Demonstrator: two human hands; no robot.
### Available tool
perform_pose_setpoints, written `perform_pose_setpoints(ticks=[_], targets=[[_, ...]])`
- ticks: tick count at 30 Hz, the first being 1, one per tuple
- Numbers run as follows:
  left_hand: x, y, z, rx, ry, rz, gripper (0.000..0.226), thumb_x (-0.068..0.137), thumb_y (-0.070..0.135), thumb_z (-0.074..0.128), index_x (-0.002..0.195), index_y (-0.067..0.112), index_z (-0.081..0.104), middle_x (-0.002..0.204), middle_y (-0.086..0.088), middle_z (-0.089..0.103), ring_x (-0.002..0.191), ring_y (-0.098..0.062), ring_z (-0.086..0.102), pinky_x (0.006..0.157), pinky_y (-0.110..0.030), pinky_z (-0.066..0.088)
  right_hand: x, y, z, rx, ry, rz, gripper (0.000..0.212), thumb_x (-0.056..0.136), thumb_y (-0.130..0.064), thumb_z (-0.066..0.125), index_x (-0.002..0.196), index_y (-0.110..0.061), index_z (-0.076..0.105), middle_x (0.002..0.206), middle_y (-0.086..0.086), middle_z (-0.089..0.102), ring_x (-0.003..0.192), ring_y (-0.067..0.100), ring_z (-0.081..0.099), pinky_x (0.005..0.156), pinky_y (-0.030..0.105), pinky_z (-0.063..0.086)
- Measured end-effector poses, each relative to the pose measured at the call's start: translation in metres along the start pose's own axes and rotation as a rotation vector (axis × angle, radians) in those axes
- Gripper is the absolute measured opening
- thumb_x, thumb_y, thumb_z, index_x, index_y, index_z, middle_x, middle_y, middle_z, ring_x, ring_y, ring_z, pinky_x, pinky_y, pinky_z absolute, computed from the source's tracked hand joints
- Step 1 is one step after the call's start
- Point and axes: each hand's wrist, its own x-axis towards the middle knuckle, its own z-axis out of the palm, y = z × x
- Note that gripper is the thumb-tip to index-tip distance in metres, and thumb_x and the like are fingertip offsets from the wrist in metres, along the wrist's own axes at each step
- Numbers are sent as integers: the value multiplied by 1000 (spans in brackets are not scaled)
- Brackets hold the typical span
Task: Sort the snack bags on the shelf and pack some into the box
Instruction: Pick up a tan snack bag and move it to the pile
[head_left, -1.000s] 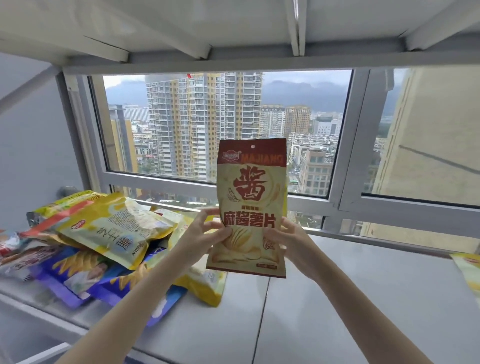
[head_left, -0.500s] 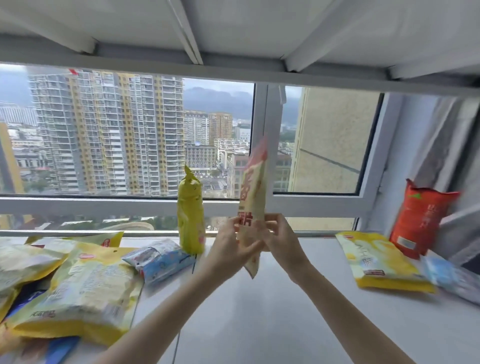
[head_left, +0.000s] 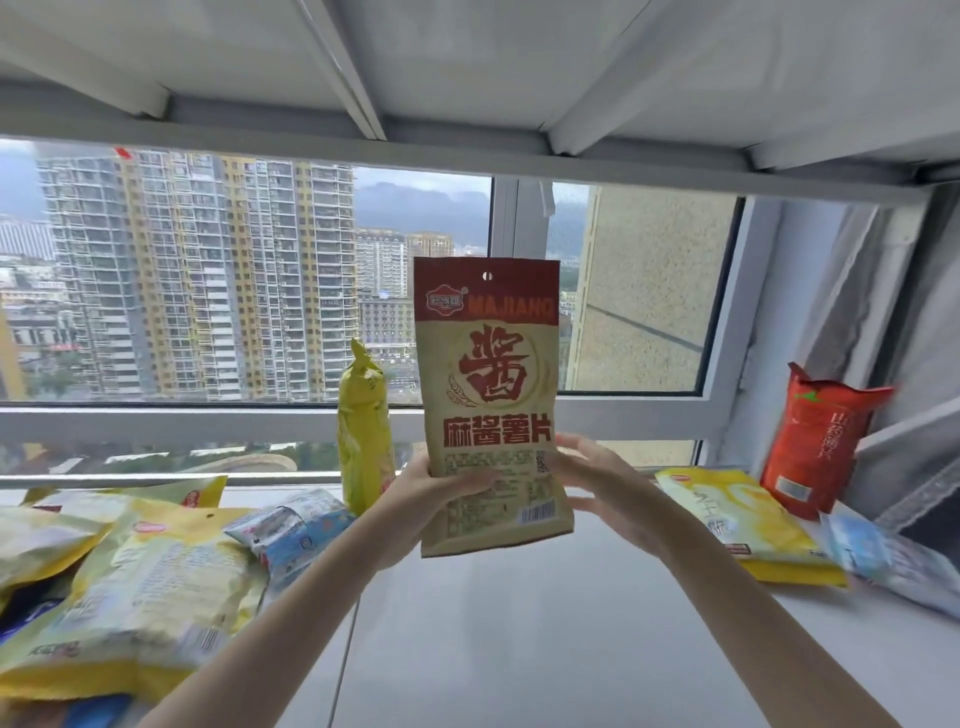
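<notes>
While the tan snack bag (head_left: 488, 405) is held upright at centre frame above the shelf (head_left: 545, 623), the left hand (head_left: 441, 491) grips its lower edge, thumb across the front; the right hand (head_left: 597, 483) steadies its side, fingers straight. Recommended: set it at 3 o'clock near the red bag (head_left: 815, 441), upright, label forward.
</notes>
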Motion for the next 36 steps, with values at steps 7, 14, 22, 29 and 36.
perform_pose_setpoints(ticks=[7, 14, 22, 29, 36], targets=[[-1, 2, -3, 80, -40, -74, 39, 72, 20, 72, 110, 19, 64, 107, -1, 73, 98, -17, 69, 84, -30, 56, 0, 10, 1, 109, -53, -41, 46, 72, -31, 65, 117, -20, 61, 113, 5, 69, 106, 21, 64, 91, 40, 51], [8, 0, -1, 486, 321, 46, 50, 78, 26, 71, 122, 13, 49, 115, -3, 61, 90, -16, 63, 67, -18, 50, -2, 10, 4, 105, 210, -30, 30, 84, -19, 61, 113, -8, 60, 105, 9, 71, 86, 18, 69, 74, 32, 55], [28, -13, 36, 828, 247, 111, 53, 82, 32, 66, 127, 12, 46, 126, -6, 57, 98, -14, 57, 80, -19, 40, -29, 15, -49, 80, 476, 33, 14, 84, -19, 61, 95, -14, 66, 104, 12, 71, 101, 28, 64, 97, 46, 48], [69, -39, 125, 958, -60, 76, 56, 86, 40, 59, 131, 15, 40, 133, -3, 50, 118, -18, 51, 97, -30, 42, -82, 46, -134, -38, 731, 154, 10, 85, -13, 56, 77, -13, 64, 78, 9, 67, 85, 28, 61, 94, 45, 47], [95, -62, 208, 941, -260, 61, 54, 87, 40, 57, 132, 15, 40, 135, -4, 47, 120, -21, 50, 99, -32, 43, -140, 80, -198, -147, 840, 363, 16, 83, -21, 64, 93, -12, 56, 85, 2, 62, 89, 22, 57, 88, 36, 43]])
